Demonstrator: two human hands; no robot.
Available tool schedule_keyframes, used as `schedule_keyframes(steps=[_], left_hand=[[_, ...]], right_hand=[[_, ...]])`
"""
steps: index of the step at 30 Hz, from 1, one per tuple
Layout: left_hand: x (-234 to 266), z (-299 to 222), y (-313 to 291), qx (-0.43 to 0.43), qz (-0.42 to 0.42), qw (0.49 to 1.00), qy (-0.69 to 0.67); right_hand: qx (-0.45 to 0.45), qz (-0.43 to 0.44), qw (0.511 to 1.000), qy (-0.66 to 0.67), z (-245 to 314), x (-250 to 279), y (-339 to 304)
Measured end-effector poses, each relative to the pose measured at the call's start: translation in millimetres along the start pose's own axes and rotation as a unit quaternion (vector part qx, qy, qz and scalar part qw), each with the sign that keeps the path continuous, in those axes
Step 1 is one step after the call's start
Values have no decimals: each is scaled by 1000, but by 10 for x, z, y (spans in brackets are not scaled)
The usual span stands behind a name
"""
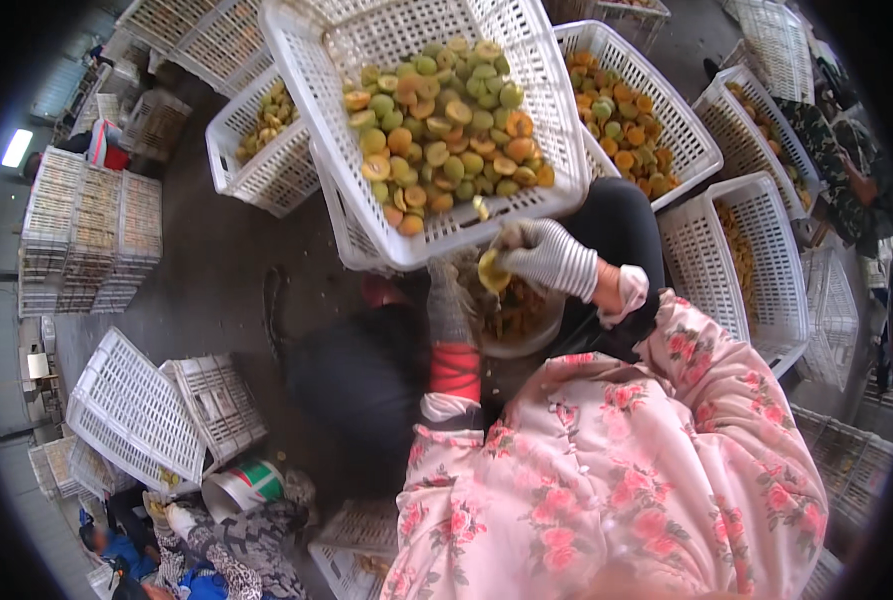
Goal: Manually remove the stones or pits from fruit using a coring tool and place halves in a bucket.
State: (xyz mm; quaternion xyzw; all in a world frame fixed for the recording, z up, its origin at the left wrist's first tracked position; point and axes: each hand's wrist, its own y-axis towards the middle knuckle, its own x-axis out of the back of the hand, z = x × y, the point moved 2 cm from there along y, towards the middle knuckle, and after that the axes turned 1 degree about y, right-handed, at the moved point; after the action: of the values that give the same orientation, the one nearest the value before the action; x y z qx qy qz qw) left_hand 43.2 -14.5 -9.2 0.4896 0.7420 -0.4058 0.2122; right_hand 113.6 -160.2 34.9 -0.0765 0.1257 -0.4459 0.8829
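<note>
My right hand (548, 256), in a grey striped glove, is shut on a yellowish fruit (492, 271) held just above a round bowl (526, 342) of orange-brown fruit scraps on my lap. My left hand (447, 300), also gloved with a red cuff below it, reaches up beside the bowl toward the near edge of a big white plastic crate (306, 70). That hand's fingers are blurred and partly hidden, so its grip is unclear. The crate is tilted toward me and holds several green and orange halved fruits (436, 130).
More white crates ring me: one with greenish fruit (256, 165) at left, one with orange fruit (681, 130) at right, another (756, 250) further right. Empty crates (136, 410) and stacked trays (86, 240) lie left. Another person sits at upper right (846, 170), another at lower left (206, 560).
</note>
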Motion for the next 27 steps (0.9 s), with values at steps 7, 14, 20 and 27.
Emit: schedule_keyframes(steps=[7,14,20,27], left_hand=[[299,93,15,87,34,996,5],[-20,-89,-134,123,-78,988,44],[57,4,-97,83,-81,990,85],[48,-23,-83,115,-21,989,90]], right_hand=[[265,-101,935,-214,276,269,-142],[194,-435,740,-474,935,1384,49],[-14,-113,775,-621,232,666,1034],[-118,-153,771,-607,-87,698,1419]])
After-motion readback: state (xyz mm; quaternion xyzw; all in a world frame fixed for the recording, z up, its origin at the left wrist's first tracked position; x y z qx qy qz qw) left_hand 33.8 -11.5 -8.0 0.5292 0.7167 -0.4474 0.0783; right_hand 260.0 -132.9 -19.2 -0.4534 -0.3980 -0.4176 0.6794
